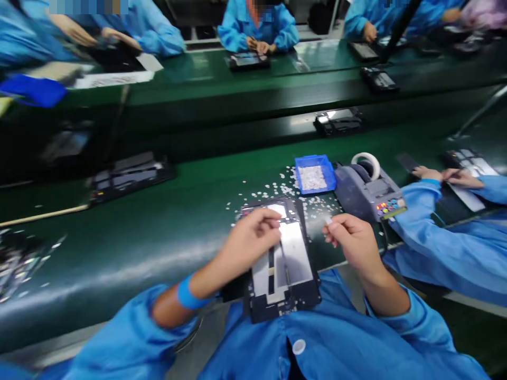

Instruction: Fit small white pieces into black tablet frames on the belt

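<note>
At the near edge of the green worktop lies an uncovered tablet, the left hand over its upper part with fingers curled almost together; whether they grip anything I cannot tell. The right hand, beside the tablet, pinches a small white piece near a blue tray and a tape dispenser.

Pale glare is spread across the glossy dark-green worktop left of the blue rectangular plastic tray. In front of it, the flat black-and-silver device is brightly lit; to the tray's far left, thin silvery strips are blurred.
</note>
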Motion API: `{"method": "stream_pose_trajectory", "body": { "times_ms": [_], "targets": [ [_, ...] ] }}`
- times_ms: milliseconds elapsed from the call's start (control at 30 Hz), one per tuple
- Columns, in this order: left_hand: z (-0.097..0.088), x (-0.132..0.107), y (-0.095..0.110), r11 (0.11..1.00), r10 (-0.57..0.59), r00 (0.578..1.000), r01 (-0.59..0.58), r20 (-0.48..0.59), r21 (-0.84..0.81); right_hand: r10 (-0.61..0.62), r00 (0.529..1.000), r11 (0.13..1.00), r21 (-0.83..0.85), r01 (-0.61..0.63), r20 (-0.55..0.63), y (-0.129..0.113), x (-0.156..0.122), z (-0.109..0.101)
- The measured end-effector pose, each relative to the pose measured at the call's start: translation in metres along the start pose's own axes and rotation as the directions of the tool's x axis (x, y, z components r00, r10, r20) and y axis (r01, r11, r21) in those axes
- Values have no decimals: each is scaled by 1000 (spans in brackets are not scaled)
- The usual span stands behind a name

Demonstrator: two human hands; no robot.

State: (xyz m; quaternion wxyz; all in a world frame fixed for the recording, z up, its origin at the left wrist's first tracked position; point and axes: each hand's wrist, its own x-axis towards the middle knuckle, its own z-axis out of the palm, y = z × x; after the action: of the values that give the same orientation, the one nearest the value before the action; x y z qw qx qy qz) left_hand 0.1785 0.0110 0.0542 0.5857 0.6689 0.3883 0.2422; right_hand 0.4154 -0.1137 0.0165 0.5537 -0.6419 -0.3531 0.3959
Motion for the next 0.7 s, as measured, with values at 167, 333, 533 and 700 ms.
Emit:
{"method": "stream_pose_trajectory", "body": {
  "times_ms": [167, 333, 533, 700],
  "targets": [
    [17, 11, -12, 967, -25, 998, 10, -54, -256, -106, 952, 984, -107, 142, 288, -23, 22, 72],
    [-34, -1, -27, 998, 13, 966, -27, -257, -52, -248, 874, 853, -334, 402, 419, -17, 43, 86],
    [-75, -13, -38, 737, 313, 949, -273, 45, 619, -453, 525, 227, -477, 849, 720, -8, 76, 95],
    [-66, -13, -46, 392, 327, 912, -370, 248, 842, -395, 410, -38, -461, 887, 822, -4, 91, 100]
  ]
}}
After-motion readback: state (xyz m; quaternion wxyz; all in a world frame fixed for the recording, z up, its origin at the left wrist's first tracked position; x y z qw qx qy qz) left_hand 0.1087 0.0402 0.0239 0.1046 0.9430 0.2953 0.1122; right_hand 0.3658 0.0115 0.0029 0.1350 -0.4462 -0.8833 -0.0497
